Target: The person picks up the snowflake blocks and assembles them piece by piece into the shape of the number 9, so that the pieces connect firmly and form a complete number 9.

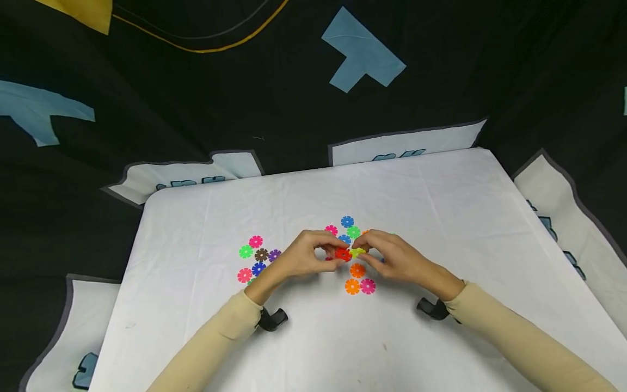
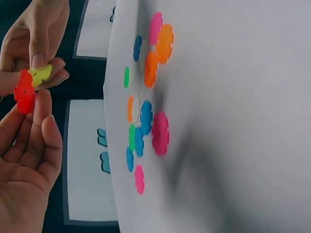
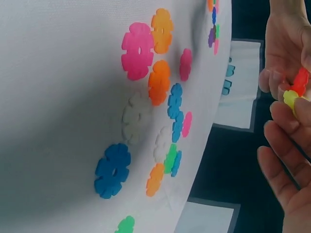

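Over the middle of the white table, my left hand (image 1: 305, 253) pinches a red notched plastic disc (image 2: 24, 92), a flower-shaped interlocking piece. My right hand (image 1: 395, 256) pinches a yellow disc (image 2: 41, 75) of the same kind between thumb and finger. The two discs meet edge to edge, the yellow one set at an angle to the red (image 3: 301, 81). In the right wrist view, fingertips partly cover the yellow disc. Below the hands lie an orange disc (image 1: 357, 270), another orange disc (image 1: 352, 287) and a pink disc (image 1: 368, 286).
Beyond the hands lie blue discs (image 1: 347, 221), a green disc (image 1: 354, 232) and a pink disc (image 1: 331, 230). White discs (image 3: 136, 116) show beside them. A second group with a brown disc (image 1: 262, 255) sits left, partly behind the left forearm. Dark cloth (image 1: 294, 109) hangs behind the table (image 1: 441, 196).
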### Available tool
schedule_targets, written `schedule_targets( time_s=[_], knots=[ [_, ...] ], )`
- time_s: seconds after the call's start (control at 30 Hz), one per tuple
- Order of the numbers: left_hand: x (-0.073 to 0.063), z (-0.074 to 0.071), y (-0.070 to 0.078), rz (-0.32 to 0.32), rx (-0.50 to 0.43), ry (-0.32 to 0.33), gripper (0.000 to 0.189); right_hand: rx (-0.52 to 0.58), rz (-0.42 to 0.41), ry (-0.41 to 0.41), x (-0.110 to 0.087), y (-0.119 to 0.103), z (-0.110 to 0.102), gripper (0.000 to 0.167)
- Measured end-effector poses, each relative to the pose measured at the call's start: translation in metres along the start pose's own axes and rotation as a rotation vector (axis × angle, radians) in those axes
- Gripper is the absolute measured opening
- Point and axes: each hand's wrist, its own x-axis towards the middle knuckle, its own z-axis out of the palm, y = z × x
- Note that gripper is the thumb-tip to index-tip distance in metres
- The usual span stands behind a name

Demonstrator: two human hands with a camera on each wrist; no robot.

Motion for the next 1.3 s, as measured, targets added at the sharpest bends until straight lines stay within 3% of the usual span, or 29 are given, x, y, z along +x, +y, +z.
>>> schedule_targets(
  time_s=[0.2,0.33,0.5,0.93,1.07,1.17,1.3],
  knots=[
    [-0.006,0.009,0.001,-0.141,-0.115,-0.006,0.032,-0.001,-0.072,0.046,-0.003,0.002,0.003,0.029],
    [-0.007,0.013,0.002,-0.201,-0.202,0.017,0.031,0.007,-0.117,0.071,-0.002,0.003,0.005,0.027],
    [-0.008,0.016,0.005,-0.234,-0.344,0.057,0.029,-0.008,-0.155,0.102,0.002,0.001,0.004,0.024],
    [-0.009,0.024,0.009,-0.247,-0.364,0.036,0.031,-0.077,-0.235,0.089,0.006,-0.006,0.001,0.029],
    [-0.006,0.023,0.010,-0.219,-0.377,0.025,0.038,-0.011,-0.101,0.028,0.006,-0.004,-0.010,0.025],
    [-0.006,0.018,0.009,-0.194,-0.383,0.023,0.041,0.053,0.091,-0.013,0.004,0.011,-0.021,0.042],
    [-0.008,0.012,0.006,-0.173,-0.374,0.031,0.038,-0.029,0.331,-0.056,-0.007,0.047,-0.025,0.049]
  ],
)
